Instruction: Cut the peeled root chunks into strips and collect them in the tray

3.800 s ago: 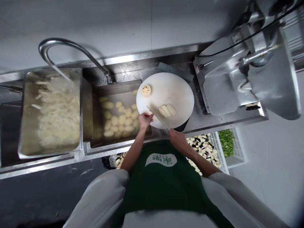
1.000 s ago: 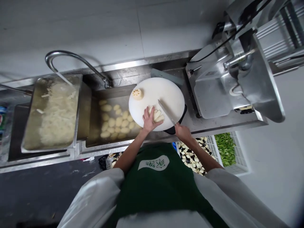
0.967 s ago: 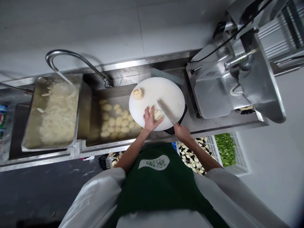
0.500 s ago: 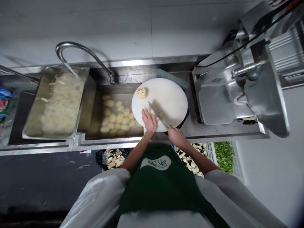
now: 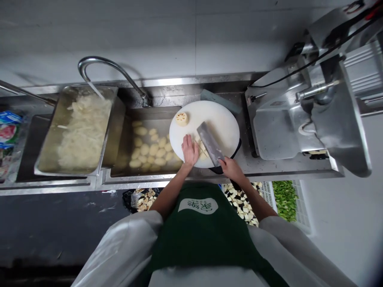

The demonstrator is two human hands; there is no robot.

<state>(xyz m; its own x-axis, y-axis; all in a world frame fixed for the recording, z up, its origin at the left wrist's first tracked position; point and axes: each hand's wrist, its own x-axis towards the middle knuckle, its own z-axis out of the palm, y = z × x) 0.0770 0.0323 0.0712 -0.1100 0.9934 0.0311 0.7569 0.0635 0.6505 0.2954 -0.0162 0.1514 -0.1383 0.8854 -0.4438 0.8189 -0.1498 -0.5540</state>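
Note:
A round white cutting board [image 5: 221, 119] lies over the right end of the sink. On its near part are cut pieces of lotus root [image 5: 204, 151], pale and partly hidden by my left hand [image 5: 189, 151]. That hand is curved against the pieces' left side, fingers forward and thumb near them. My right hand [image 5: 232, 169] grips the handle of a cleaver [image 5: 210, 143], whose broad blade is tipped over to show its flat side, just right of the pieces. A whole-ended chunk of lotus root [image 5: 181, 119] with holes facing up sits at the board's far left.
Peeled potatoes [image 5: 153, 150] lie in water in the sink left of the board. Farther left stands a steel pan [image 5: 38, 167] of pale shreds under a faucet [image 5: 110, 61]. A metal slicer [image 5: 275, 131] is at right. Crates of cut eggplant [image 5: 243, 205] and chopped greens [image 5: 284, 199] sit below.
The cleaver has come up from the pieces, and its blade has turned from edge-down to flat side showing. My left hand stays by the lotus root. The view has shifted slightly.

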